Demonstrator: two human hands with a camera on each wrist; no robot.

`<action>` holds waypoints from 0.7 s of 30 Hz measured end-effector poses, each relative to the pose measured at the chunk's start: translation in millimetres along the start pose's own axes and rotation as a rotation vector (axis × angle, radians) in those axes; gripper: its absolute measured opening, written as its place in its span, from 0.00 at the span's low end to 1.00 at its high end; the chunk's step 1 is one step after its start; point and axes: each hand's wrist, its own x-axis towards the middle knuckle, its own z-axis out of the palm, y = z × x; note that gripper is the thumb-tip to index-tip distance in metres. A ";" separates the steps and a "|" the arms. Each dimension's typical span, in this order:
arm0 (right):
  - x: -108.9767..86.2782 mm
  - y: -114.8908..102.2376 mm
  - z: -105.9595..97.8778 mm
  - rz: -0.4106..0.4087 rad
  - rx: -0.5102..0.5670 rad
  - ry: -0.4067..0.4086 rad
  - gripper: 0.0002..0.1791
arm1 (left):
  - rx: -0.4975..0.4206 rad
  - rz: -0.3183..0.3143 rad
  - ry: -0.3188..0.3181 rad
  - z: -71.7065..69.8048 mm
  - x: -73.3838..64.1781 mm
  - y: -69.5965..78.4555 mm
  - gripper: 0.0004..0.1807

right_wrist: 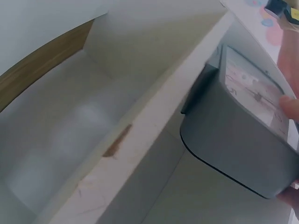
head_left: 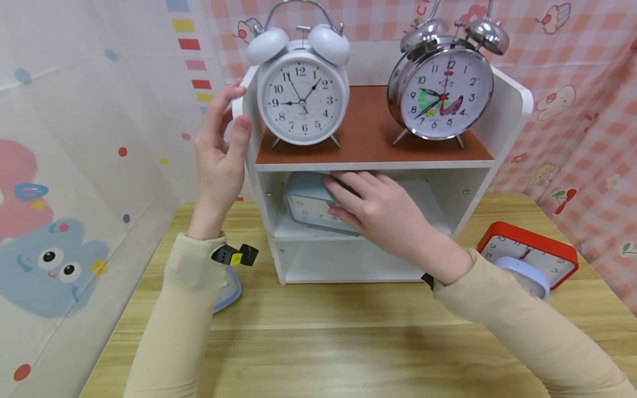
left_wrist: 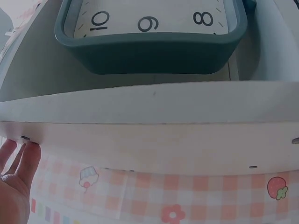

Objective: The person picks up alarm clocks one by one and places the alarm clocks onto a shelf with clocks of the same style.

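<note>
A grey-blue square clock stands tilted on the middle level of a white shelf unit. My right hand grips it, fingers over its top and thumb on the dial, covering its right part. The clock's casing and dial show in the right wrist view. In the left wrist view the teal-looking clock shows 10, 9 and 8. Outside the unit's left panel, my left hand touches the panel with its fingertips. Those fingers meet the outer face in the left wrist view.
On the brown top level stand a white twin-bell alarm clock and a silver one. A red square clock lies behind a small lavender clock at right. Another bluish object sits by my left sleeve on the wooden table.
</note>
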 end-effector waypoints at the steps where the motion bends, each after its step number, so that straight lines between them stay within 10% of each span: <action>1: -0.4 -0.8 0.9 -0.017 -0.020 0.018 0.24 | -0.003 -0.003 0.002 0.1 0.0 0.0 0.36; 21: -5.8 -1.8 11.7 0.012 -0.159 -0.102 0.43 | -0.021 -0.001 0.016 1.7 0.0 -0.3 0.36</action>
